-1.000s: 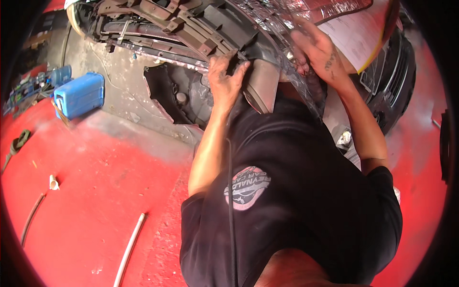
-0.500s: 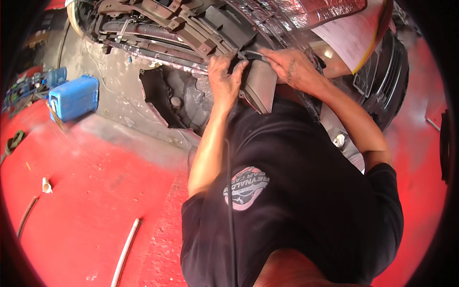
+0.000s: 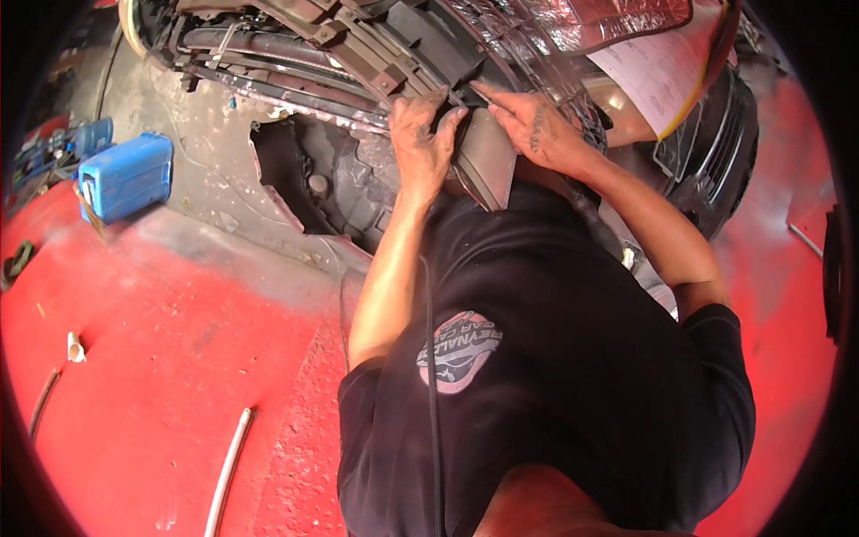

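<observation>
My left hand is closed on the edge of a dark plastic panel at the front of a car, its thumb and fingers bent around a corner. Just to the right, my right hand rests against the same panel. Its index finger reaches forward along the surface and the other fingers curl under. Whatever lies beneath those fingers is hidden. Dusty brown-grey brackets of the car's front frame run up and left from my left hand.
A broken dark plastic liner lies left of my forearm. A blue jerrycan stands farther left. White paper lies at upper right, above a black grille piece. A pale pipe rests on the red floor.
My right hand's index finger has stretched out farther over the panel, and a thin grey strip that showed by its fingertips is no longer visible. My left hand stays put.
</observation>
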`<state>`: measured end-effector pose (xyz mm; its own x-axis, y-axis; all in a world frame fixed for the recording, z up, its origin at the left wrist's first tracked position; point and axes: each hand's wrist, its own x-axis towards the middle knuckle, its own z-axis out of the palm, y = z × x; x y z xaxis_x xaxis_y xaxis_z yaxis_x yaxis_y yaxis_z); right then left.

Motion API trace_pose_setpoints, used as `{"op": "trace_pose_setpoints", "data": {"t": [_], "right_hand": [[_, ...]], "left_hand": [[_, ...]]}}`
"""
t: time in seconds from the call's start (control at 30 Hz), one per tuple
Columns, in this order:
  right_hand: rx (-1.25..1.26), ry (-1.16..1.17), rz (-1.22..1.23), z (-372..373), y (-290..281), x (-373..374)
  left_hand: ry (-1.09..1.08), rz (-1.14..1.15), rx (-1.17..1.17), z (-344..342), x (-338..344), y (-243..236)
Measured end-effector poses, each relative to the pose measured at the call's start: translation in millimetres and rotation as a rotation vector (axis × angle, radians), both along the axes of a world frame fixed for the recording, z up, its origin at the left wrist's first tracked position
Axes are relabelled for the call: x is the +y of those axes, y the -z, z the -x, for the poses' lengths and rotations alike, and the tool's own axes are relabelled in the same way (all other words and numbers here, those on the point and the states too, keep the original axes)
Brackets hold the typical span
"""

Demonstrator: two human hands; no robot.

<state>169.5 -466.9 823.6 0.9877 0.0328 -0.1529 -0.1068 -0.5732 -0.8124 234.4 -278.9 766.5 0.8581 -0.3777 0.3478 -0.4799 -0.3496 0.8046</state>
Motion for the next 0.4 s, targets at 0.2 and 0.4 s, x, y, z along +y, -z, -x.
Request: {"op": "trace_pose_setpoints", "data": {"t": [0.2, 0.4], "right_hand": [[0.013, 0.054, -0.156, -4.2, 10.7, 3.8], [0.062, 0.082, -0.17, -5.7, 7.8, 5.7]], "left_hand": [[-0.014, 0.047, 0.007, -2.0, -1.8, 6.5], [-0.014, 0.02, 0.004, -2.5, -1.4, 4.3]]}}
